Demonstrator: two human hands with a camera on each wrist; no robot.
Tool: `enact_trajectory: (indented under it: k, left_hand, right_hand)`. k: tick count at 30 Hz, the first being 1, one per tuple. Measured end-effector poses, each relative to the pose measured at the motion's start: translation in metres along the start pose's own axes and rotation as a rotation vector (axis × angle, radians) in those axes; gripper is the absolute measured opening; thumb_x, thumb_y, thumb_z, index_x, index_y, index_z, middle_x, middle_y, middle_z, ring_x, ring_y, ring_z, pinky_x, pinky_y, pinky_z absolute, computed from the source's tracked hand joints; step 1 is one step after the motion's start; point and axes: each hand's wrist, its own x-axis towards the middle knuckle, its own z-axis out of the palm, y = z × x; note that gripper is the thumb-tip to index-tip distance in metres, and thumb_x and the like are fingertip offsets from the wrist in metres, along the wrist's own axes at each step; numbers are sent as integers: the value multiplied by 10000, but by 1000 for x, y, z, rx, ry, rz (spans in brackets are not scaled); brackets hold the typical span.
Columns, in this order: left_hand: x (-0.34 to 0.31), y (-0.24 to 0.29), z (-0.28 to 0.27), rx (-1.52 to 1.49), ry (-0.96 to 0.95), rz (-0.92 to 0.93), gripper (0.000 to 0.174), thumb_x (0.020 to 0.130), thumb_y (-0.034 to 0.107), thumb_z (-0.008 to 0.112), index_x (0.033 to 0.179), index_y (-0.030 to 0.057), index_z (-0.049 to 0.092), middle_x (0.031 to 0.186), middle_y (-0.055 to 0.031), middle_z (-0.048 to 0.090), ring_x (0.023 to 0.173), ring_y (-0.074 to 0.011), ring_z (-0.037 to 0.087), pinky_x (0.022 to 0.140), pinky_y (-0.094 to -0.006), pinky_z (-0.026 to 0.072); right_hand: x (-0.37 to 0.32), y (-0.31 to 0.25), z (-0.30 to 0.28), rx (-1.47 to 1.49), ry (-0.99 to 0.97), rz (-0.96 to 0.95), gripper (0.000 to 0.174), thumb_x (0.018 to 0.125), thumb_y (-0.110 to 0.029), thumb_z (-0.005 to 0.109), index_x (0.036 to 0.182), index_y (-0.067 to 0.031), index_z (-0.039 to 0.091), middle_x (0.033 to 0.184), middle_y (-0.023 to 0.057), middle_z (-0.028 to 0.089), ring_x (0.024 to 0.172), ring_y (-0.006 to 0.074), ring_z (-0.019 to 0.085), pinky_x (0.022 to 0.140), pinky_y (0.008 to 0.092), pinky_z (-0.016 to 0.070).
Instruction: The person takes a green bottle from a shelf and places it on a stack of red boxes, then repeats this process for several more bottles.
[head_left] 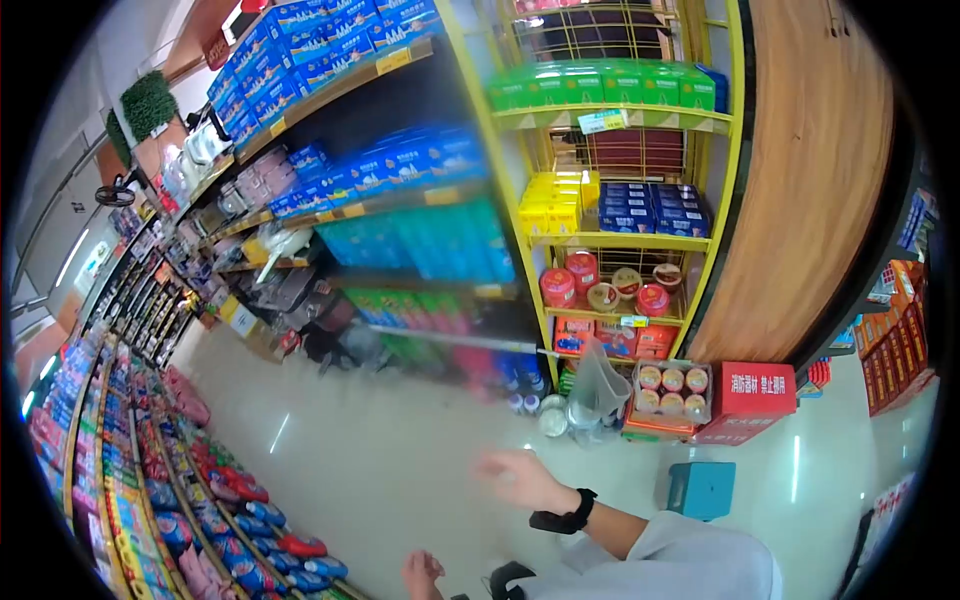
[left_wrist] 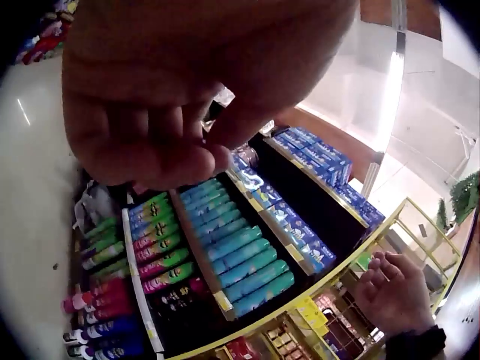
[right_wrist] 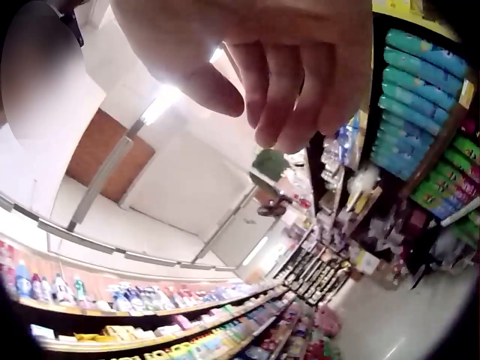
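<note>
My right hand [head_left: 528, 482] is held out over the floor in the head view, with a black band at the wrist. Lower and further left is my left hand [head_left: 422, 575], its fingers loosely curled around nothing. The left wrist view shows the left hand [left_wrist: 187, 90] close up with bent fingers, and the right hand [left_wrist: 394, 292] near the yellow shelf frame. In the right wrist view the right hand [right_wrist: 277, 67] hangs with slightly bent, empty fingers. Neither hand touches the goods; teal packages [head_left: 420, 245] and blue boxes [head_left: 400, 165] stand on shelves beyond them.
A yellow rack [head_left: 625, 240] holds boxes and round tubs. Below it stand a carton of cups [head_left: 672, 390], a red box [head_left: 745, 395] and a clear plastic bag [head_left: 597, 395]. A teal box [head_left: 702, 490] sits on the floor [head_left: 330, 450]. Shelves of packaged goods [head_left: 170, 470] line the left.
</note>
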Motion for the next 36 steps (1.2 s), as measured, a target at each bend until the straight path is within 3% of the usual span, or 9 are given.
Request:
enact_trajectory:
  k: [6, 9, 13, 16, 20, 24, 32, 34, 36]
  left_hand:
    - [140, -3, -20, 14, -194, -19, 361, 953, 393, 578, 1000, 42, 645, 864, -80, 641, 768, -203, 592, 705, -359, 487]
    - [226, 16, -34, -158, -208, -108, 234, 972, 218, 492, 843, 31, 548, 676, -43, 524, 613, -148, 517, 557, -292, 421]
    - [327, 42, -69, -76, -344, -80, 245, 972, 272, 523, 890, 49, 585, 680, -23, 558, 610, -122, 554, 571, -275, 460]
    - [398, 57, -78, -69, -394, -94, 233, 973, 254, 518, 892, 46, 586, 686, -24, 563, 616, -126, 556, 576, -273, 461]
    - [458, 84, -77, -59, -404, -103, 230, 968, 240, 515, 883, 43, 596, 702, -25, 573, 630, -129, 559, 590, -275, 461]
    - [514, 98, -58, -101, -452, -120, 223, 964, 234, 520, 886, 40, 597, 740, -31, 591, 654, -134, 571, 621, -281, 470]
    - [627, 180, 43, -3, -577, 2, 226, 983, 241, 519, 921, 38, 598, 788, -49, 619, 719, -139, 605, 661, -279, 475]
    - [647, 196, 59, 76, -623, 47, 226, 988, 236, 514, 929, 36, 600, 796, -51, 625, 729, -142, 612, 670, -282, 476]
    - [671, 217, 86, 105, -683, 56, 226, 986, 232, 514, 949, 29, 607, 826, -63, 645, 755, -153, 629, 699, -282, 483]
  right_hand:
    - [77, 50, 40, -55, 125, 111, 185, 923, -170, 633, 1048, -38, 669, 897, 80, 712, 838, 146, 673, 762, 308, 530]
    - [132, 52, 73, -181, 176, 39, 161, 913, -153, 635, 1013, -34, 676, 863, 79, 707, 830, 159, 683, 756, 307, 533]
    - [205, 39, 113, -346, 260, -7, 156, 893, -139, 645, 1004, -30, 664, 902, 123, 700, 847, 228, 703, 749, 323, 543]
    - [253, 44, 137, -421, 386, -113, 136, 855, -71, 672, 982, -24, 676, 879, 96, 697, 789, 183, 675, 703, 294, 521]
    - [302, 52, 156, -482, 490, 12, 169, 843, -71, 686, 1006, -32, 671, 896, 76, 706, 795, 146, 672, 700, 279, 516]
    - [357, 67, 157, -419, 617, 80, 197, 843, -63, 659, 1035, -21, 656, 912, 79, 712, 808, 156, 678, 720, 289, 526]
    - [479, 141, 109, -423, 873, -60, 279, 864, -115, 662, 1129, -27, 646, 1024, 127, 706, 923, 194, 695, 738, 331, 555]
    - [506, 143, 101, -213, 922, 12, 280, 847, -105, 675, 1110, -11, 653, 1026, 138, 708, 950, 238, 695, 802, 335, 543]
    - [534, 169, 88, -439, 938, -72, 298, 846, -100, 674, 1126, -2, 643, 1035, 155, 702, 948, 262, 694, 818, 349, 540]
